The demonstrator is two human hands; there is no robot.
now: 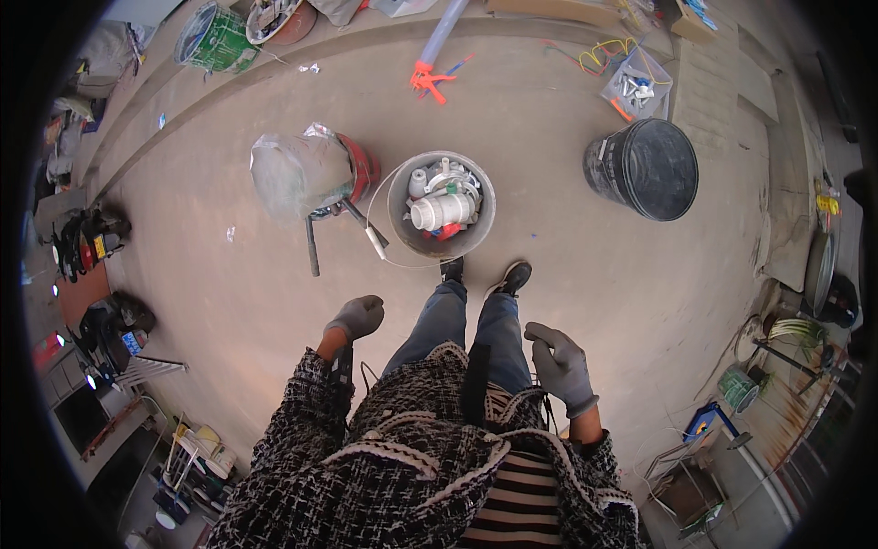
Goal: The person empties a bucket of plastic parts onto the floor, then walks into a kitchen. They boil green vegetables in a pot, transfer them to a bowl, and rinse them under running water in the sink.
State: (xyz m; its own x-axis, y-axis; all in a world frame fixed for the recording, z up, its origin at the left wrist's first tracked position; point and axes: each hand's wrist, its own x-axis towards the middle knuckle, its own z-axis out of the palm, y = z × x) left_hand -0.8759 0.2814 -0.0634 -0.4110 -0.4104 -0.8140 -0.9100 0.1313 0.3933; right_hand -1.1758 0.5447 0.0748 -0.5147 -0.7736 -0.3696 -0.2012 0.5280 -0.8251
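Observation:
My left hand (359,317), in a grey work glove, hangs in the air at the left with its fingers curled closed; nothing shows in it. My right hand (561,366), gloved alike, is raised beside my right leg with loosely bent, parted fingers and holds nothing visible. Both hands are apart from the things on the floor. Just beyond my shoes stands a grey bucket (487,220) with its wire handle (370,229) lowered to the left. Inside it lie a white plastic pipe fitting (441,212) and several smaller fittings.
Left of the bucket stands a red bucket (359,167) covered by a clear plastic bag (293,174), with dark tool handles (313,247). A black bucket (654,169) stands right. Farther off are a caulking gun (430,80), a clear bin (637,84) and a green bucket (215,38).

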